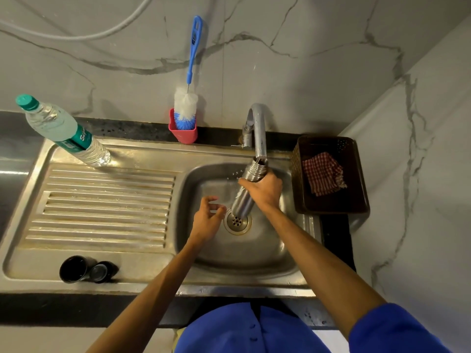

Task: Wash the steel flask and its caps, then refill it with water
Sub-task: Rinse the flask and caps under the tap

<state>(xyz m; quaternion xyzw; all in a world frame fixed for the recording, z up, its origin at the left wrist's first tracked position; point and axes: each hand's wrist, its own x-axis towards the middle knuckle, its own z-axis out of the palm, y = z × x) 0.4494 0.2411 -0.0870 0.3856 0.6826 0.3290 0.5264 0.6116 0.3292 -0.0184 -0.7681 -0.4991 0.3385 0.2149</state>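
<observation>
The steel flask stands tilted in the sink basin, its open mouth right under the tap spout. My right hand grips the flask around its upper body. My left hand hovers beside the flask's base with fingers spread, holding nothing, just left of the drain. Two black caps, a larger one and a smaller one, lie on the drainboard at the front left.
A plastic water bottle with a green cap stands at the back of the drainboard. A blue bottle brush sits in a red holder against the wall. A brown basket with a checked cloth is right of the sink.
</observation>
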